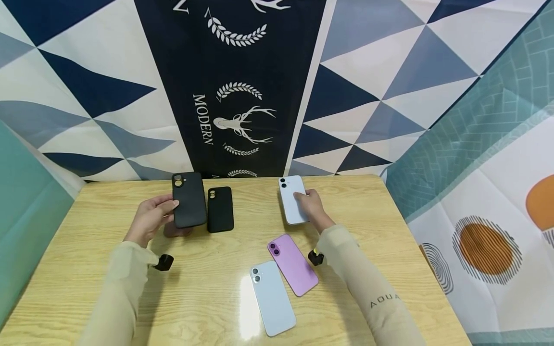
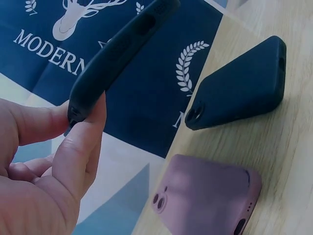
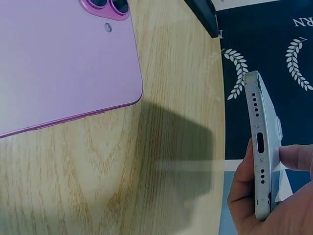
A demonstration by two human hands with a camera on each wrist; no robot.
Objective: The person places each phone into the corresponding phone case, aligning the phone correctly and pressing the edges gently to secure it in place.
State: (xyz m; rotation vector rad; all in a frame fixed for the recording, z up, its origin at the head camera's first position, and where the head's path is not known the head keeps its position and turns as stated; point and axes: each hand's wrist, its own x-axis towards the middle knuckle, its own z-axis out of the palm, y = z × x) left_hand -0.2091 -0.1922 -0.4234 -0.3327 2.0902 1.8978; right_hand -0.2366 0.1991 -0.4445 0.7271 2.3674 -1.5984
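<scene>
My left hand (image 1: 149,218) pinches a black phone case (image 1: 189,199) by its edge, thumb on one face. In the left wrist view this case shows edge-on, off the table. Beside it a smaller black phone case (image 1: 220,211) lies on the table. A dull pink phone case (image 2: 210,196) also lies there, mostly hidden by the held one in the head view. At the back right, my right hand (image 1: 312,206) holds a white phone (image 1: 291,197), thumb on its back. The right wrist view shows the white phone's port edge, raised above the table.
A light-blue phone (image 1: 273,300) lies at the front middle of the wooden table (image 1: 207,298). Touching or nearly touching it is a purple phone (image 1: 294,264). Patterned cloth (image 1: 346,86) hangs along the table's back edge.
</scene>
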